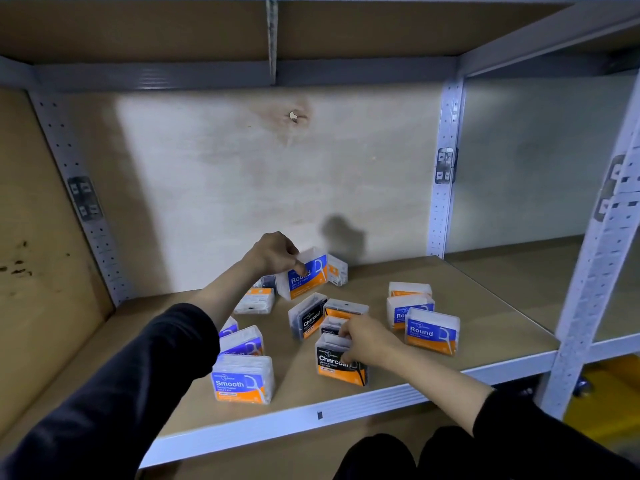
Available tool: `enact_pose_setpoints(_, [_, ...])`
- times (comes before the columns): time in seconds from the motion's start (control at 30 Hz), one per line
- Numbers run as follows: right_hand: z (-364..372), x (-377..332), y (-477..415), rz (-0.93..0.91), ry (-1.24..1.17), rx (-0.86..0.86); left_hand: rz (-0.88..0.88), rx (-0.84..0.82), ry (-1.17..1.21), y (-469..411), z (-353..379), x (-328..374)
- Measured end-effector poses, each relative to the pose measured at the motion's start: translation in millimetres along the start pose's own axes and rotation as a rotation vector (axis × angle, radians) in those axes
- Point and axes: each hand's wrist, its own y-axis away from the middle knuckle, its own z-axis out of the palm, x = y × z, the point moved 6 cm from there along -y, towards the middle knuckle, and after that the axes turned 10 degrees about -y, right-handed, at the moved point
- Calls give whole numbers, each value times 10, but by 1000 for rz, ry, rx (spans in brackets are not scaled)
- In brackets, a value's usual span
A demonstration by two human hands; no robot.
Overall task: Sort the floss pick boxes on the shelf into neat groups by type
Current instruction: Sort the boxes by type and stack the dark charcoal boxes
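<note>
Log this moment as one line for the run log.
left hand: grips tilted Round box, back | right hand: grips Charcoal box, front | Smooth boxes: front left | other Round boxes: right | sort: unfinished

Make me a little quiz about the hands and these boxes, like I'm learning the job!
1. True or false: the left hand holds a black-labelled box.
2. The right hand grips a box labelled: A) Round B) Charcoal C) Smooth
3. Fill in: the front-left box reads ____.
Key: 1 false, it holds a Round box; 2 B, the Charcoal box; 3 Smooth.
</note>
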Motion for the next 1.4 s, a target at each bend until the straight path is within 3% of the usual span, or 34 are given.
enact_pose_setpoints(0.33, [34,-93,94,-102,165,80,9,-14,-24,-8,84,32])
enact_pose_setpoints(0.47, [-92,-80,166,-118,31,117,18,-25,-16,-25,118,74])
enact_pose_setpoints(0.7, [-343,381,263,-6,-114,394,42,-18,-7,-94,194,266])
enact_pose_setpoints(1.03, [170,854,152,4,-103,139,30,12,46,-415,553,672])
enact_pose_setpoints(1.4, [317,921,109,-36,-17,25,8,5,15,-997,1147,962])
